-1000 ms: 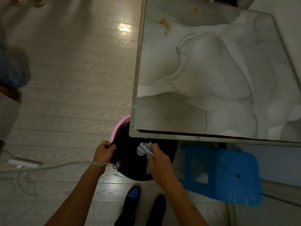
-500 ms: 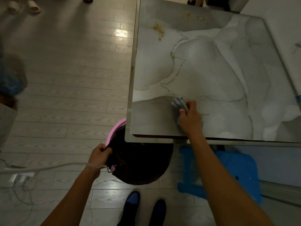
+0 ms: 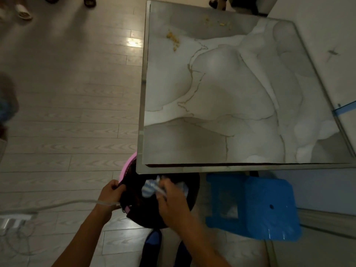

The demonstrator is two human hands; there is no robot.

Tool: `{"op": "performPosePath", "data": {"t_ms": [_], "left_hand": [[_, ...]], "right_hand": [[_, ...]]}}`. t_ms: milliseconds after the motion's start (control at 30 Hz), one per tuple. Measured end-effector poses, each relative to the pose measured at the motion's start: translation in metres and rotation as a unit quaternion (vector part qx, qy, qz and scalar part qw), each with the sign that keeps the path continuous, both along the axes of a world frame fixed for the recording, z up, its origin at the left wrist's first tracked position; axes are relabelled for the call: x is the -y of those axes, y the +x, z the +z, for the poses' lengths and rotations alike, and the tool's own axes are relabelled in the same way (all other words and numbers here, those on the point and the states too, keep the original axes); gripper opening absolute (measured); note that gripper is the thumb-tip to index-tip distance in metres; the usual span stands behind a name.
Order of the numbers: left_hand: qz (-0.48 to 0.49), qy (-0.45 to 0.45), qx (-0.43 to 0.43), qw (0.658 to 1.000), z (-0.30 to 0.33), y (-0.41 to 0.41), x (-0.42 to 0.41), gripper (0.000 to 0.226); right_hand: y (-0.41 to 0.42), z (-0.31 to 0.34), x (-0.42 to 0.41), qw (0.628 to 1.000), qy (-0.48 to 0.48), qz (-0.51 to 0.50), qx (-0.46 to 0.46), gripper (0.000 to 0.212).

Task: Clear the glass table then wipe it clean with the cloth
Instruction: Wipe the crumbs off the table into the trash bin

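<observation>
Striped cloth [image 3: 149,188] in right hand [image 3: 174,199] over bin [image 3: 134,214]

Right hand [image 3: 174,199] grips cloth [image 3: 149,188] over bin [image 3: 138,191] below table [image 3: 240,166] corner; left hand [image 3: 111,193] holds bin's rim. Crumbs [image 3: 173,38] at table's far side. Blue stool [image 3: 269,207] beside bin.

A: The room was dim, wasn't it?

B: Yes. One white glare patch sat on the pale wooden plank floor [image 3: 67,93], and soft sheen spread across the marbled glass table top [image 3: 231,105].

A: Any blur?

B: The right hand [image 3: 173,201] and its striped blue-and-white cloth [image 3: 149,188] smeared; the left hand [image 3: 111,193] less so. Table edges bowed near the frame's borders, and the far-left blue shape was out of focus.
</observation>
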State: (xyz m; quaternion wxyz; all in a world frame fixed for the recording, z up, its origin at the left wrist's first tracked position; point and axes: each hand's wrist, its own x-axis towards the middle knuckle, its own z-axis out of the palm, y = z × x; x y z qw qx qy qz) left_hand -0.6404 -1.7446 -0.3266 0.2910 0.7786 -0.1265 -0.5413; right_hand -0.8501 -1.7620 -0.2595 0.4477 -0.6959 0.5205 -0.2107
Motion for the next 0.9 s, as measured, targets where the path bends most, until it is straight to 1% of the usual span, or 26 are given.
{"op": "performPosePath", "data": {"t_ms": [67,133,167,233,367,400,467,600,700,800,900], "left_hand": [[-0.004,-0.003,0.001,1.0,0.0,-0.003,0.0,0.004],[-0.006,-0.001,0.009,1.0,0.0,-0.007,-0.001,0.005],[-0.004,-0.001,0.011,1.0,0.001,-0.008,0.0,0.005],[-0.001,0.0,0.015,1.0,0.001,-0.011,-0.001,0.005],[0.005,0.006,0.015,1.0,-0.001,-0.015,-0.007,0.01],[0.006,0.008,0.014,1.0,-0.001,-0.016,-0.009,0.012],[-0.001,0.007,0.011,1.0,0.002,-0.019,-0.011,0.015],[0.007,0.006,0.015,1.0,0.008,-0.02,-0.014,0.014],[0.013,0.008,0.024,1.0,0.01,-0.018,-0.013,0.014],[0.022,0.0,0.023,0.999,0.016,-0.015,-0.013,0.011],[0.034,-0.002,0.021,0.999,0.021,-0.01,-0.013,0.006]], "right_hand": [[0.0,-0.002,-0.009,0.999,0.029,-0.019,-0.007,0.013],[-0.003,-0.006,-0.006,0.998,0.032,-0.043,-0.016,0.01],[-0.003,-0.005,-0.002,0.998,0.033,-0.035,-0.027,0.006],[-0.008,-0.004,0.002,0.998,0.037,-0.006,-0.046,0.005],[-0.026,0.007,0.006,0.999,0.015,-0.014,-0.042,0.008],[-0.03,0.01,0.005,0.999,0.019,-0.024,-0.03,0.007],[-0.037,0.013,0.004,0.998,0.016,-0.053,-0.002,0.015],[-0.048,0.028,0.01,0.995,0.033,-0.092,0.016,0.019],[-0.061,0.054,0.026,0.987,-0.01,-0.158,0.033,0.023],[-0.076,0.074,0.056,0.965,-0.085,-0.245,0.041,0.018],[-0.079,0.077,0.097,0.951,-0.119,-0.285,0.026,0.015]]}}
